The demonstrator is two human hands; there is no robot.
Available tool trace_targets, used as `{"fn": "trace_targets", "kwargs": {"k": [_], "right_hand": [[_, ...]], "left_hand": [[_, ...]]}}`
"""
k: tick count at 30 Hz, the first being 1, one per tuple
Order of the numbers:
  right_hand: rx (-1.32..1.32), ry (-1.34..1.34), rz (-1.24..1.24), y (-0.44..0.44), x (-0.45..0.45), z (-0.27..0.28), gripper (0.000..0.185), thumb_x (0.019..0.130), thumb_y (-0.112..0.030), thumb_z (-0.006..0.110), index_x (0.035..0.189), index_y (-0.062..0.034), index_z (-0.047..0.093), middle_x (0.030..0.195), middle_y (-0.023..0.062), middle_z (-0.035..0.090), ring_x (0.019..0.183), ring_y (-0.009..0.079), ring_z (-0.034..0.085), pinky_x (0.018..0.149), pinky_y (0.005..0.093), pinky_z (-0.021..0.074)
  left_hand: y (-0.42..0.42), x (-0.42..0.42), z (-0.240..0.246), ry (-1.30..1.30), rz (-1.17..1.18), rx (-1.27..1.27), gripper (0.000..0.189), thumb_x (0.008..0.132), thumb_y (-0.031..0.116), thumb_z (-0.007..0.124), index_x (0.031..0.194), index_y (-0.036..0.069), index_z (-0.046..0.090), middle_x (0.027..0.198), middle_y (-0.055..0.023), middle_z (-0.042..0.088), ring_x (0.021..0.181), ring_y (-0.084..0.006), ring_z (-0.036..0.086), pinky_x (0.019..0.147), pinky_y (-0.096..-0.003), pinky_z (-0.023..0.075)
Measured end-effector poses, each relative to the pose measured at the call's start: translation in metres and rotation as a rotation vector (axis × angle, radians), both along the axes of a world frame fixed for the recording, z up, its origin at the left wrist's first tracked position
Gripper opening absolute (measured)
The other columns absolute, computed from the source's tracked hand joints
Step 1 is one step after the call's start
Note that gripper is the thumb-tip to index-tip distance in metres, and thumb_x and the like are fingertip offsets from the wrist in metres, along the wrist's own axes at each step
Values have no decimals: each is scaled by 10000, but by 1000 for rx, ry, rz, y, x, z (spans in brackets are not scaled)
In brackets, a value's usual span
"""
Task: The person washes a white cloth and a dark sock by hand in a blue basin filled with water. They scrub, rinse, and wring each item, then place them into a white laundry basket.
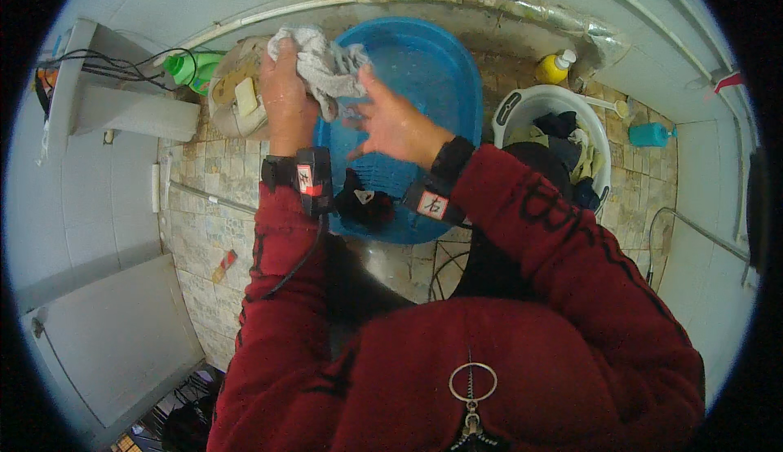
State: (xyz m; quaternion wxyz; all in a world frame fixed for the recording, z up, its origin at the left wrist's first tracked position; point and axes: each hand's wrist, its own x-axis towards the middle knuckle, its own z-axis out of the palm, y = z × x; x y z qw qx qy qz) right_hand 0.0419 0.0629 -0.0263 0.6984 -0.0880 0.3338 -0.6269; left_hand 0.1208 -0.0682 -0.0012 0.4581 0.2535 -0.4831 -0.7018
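Note:
My left hand [286, 100] grips a wet, bunched light-grey cloth [324, 64] above the left rim of a blue plastic basin [428, 100]. To its right, my right hand [397, 119] is spread over the basin, its upper fingertips at the cloth's edge. Whether they touch it I cannot tell. Water lies in the basin, and a ridged washboard area [382, 174] shows near me. On that near side rests a dark garment [364, 201] with a small pale patch. A pale soap bar [246, 97] sits on a beige item [223, 94] beside my left hand.
At the right stands a white laundry basket [550, 92] of clothes, with a yellow pump bottle [555, 67] behind it and a teal bottle [649, 135] farther right. A green bottle [194, 72] is at left. A brush [224, 266] lies on the tiled floor. Pipes [275, 15] line the back wall.

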Motion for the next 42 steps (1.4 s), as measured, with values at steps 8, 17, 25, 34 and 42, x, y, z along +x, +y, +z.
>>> {"fn": "trace_targets", "kwargs": {"k": [8,17,25,34,42], "right_hand": [[-241,-213,-342,-34,-44,-15,359,879,-399,495,1077,-101,522,981,75,573,898,208,567,787,392,482],[-21,184,-455,-27,-5,3,164,830,-65,492,987,-54,539,906,60,586,809,196,580,692,341,485],[-147,284,-448,-30,-27,-5,141,822,-63,490,944,-27,551,869,81,595,779,202,590,657,354,487],[-361,389,-156,-25,-81,-49,205,892,-162,497,1008,-9,565,911,75,586,716,194,570,601,300,484],[-176,813,-9,-33,-60,-27,375,851,-249,558,1136,-9,518,904,53,579,754,142,558,654,246,450]], "left_hand": [[62,-13,-6,-183,-215,-332,321,816,50,537,1132,20,488,1069,-97,556,964,-207,544,867,-308,423],[48,-29,5,-557,-28,-382,319,851,206,487,1101,14,531,1036,-174,581,946,-239,551,849,-323,408],[47,-39,-9,-400,-62,-498,316,858,181,448,1112,19,543,1060,-117,582,952,-200,539,864,-303,401],[53,-37,-14,-160,-326,-546,470,935,287,401,1286,-24,388,1258,-152,476,1142,-251,450,963,-335,326],[32,-17,5,-360,-333,-495,342,892,222,471,1129,-23,506,964,-98,577,872,-173,535,790,-281,416]]}}
